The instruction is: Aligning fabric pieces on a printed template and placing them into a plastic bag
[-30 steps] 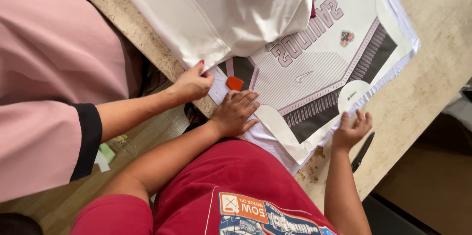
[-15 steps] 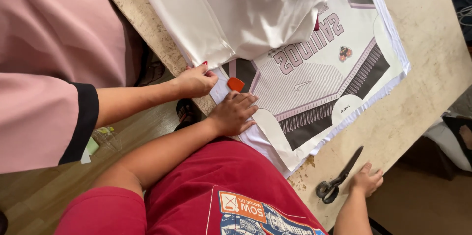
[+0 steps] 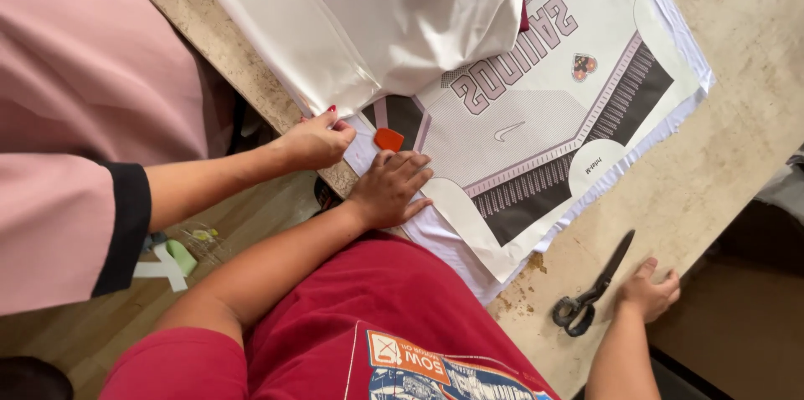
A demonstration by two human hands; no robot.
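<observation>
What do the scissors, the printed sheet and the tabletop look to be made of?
Scissors: dark metal blades, black loops, likely plastic; matte look. Printed sheet: thin fabric or transfer paper; it lies flat, while the white cloth over it folds softly. Tabletop: beige speckled surface, stone or laminate, chipped at the edge. The left hand presses the sheet; the right hand rests by the scissors.

Soft, even daylight, faint shadows, white fabric [image 3: 402, 15] nearly glaring (edges slightly blurred).

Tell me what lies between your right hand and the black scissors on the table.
Nothing. In the head view the right hand rests beside the black scissors, with only bare, stained tabletop in the narrow gap between them.
</observation>
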